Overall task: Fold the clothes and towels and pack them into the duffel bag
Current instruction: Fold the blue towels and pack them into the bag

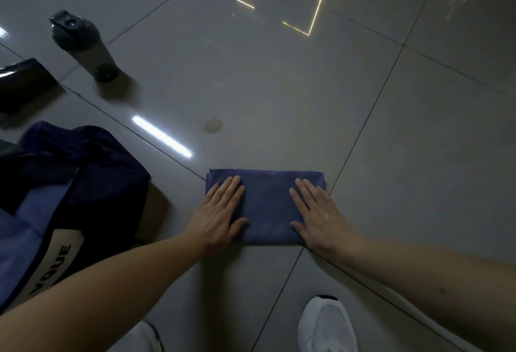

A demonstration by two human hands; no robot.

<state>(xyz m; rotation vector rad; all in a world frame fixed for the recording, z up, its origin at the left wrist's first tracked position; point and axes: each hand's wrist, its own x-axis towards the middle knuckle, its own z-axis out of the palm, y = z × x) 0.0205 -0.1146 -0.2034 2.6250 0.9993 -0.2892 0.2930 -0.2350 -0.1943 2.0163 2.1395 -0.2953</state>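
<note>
Two white sneakers (325,323) show at the bottom edge of the frame on the glossy grey tiled floor (279,86). Just above them, at lower centre, lies a folded dark blue rectangular towel (266,203). The left hand (219,212) presses flat on its left end with fingers straight and together. The right hand (318,212) lies flat on its right end the same way. Neither hand grips anything. At the left edge sits a navy fabric duffel bag (69,184) with a cream lettered patch, near the towel but apart from it. A grey shaker bottle (83,46) with a dark lid stands in the upper left.
</note>
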